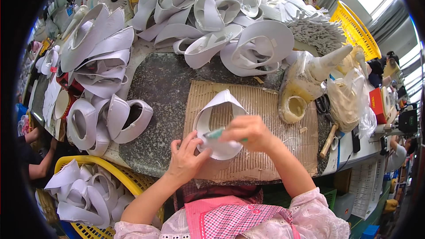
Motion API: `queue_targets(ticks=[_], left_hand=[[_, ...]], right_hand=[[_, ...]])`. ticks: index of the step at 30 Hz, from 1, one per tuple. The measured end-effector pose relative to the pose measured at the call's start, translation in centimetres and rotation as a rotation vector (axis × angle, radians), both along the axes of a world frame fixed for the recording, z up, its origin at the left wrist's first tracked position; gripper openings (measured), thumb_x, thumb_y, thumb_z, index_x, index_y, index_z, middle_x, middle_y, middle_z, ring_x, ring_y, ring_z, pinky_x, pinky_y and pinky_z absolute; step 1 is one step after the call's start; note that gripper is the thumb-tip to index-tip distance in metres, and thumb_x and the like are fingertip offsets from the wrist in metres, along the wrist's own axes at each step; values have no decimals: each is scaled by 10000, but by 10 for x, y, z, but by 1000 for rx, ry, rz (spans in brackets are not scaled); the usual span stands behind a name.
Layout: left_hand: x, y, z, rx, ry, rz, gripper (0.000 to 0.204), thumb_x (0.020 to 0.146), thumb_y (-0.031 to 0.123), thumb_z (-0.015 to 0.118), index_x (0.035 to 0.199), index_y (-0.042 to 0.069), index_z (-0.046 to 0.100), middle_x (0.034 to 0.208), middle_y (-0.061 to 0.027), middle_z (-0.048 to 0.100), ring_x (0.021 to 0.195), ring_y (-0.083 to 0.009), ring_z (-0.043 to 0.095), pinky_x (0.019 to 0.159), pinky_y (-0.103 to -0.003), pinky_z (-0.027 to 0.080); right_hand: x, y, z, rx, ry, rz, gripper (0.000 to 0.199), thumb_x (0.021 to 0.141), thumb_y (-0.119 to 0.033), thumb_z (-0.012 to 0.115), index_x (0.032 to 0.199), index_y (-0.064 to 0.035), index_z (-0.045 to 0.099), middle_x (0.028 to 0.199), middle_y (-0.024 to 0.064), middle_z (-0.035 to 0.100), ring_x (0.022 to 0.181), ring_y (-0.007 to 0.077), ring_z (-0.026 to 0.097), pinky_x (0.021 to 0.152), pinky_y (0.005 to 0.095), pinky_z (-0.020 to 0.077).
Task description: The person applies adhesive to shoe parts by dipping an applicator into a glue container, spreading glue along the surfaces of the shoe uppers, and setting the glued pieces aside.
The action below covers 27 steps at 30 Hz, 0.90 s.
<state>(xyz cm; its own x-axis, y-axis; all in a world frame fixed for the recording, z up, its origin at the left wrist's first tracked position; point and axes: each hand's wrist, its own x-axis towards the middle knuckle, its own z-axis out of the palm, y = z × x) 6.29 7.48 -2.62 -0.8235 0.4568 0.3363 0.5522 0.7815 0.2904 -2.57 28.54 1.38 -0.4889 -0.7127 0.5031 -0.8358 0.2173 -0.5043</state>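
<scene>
A white curved shoe upper (223, 151) stands on a corrugated cardboard sheet (283, 150) in front of me. My left hand (188, 157) grips its lower left edge, with thumb and fingers bent around the rim. Closed around a small green tool (214, 133), my right hand (250, 132) holds it over the upper's inner side. The tool's working end is blurred, so its exact kind cannot be made out. Beyond my right hand stands a glue-caked plastic pot (294, 108) with a round opening.
Piles of white uppers (190, 13) line the table's back and left. A yellow basket (141, 183) of uppers stands lower left. To the right are a hammer (328, 141), scissors (322, 104), a plastic bag (347, 99) and a red box (377, 105). Other people sit around the table.
</scene>
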Motion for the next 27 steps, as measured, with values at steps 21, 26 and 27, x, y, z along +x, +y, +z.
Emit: queue_targets(ticks=[21,26,27], left_hand=[[4,11,-7,37,202,-120,234,623,79,553,841,-3,568,738,-37,500,679,-167,519,529,-264,441],[0,13,-2,-1,160,-93,229,628,92,548,838,2,568,739,-43,502,715,-182,532,546,-271,451],[2,9,-4,-23,169,-71,229,628,92,548,838,2,568,739,-43,502,715,-182,532,546,-271,451]], right_hand=[[0,14,29,-4,-110,178,320,506,15,582,779,-133,656,674,-2,553,614,203,516,521,318,436],[-3,36,40,184,-177,224,221,585,-26,646,774,-142,655,665,18,555,597,222,529,526,307,428],[-3,44,44,236,-285,201,212,606,-25,648,781,-144,654,674,27,559,605,226,531,536,303,432]])
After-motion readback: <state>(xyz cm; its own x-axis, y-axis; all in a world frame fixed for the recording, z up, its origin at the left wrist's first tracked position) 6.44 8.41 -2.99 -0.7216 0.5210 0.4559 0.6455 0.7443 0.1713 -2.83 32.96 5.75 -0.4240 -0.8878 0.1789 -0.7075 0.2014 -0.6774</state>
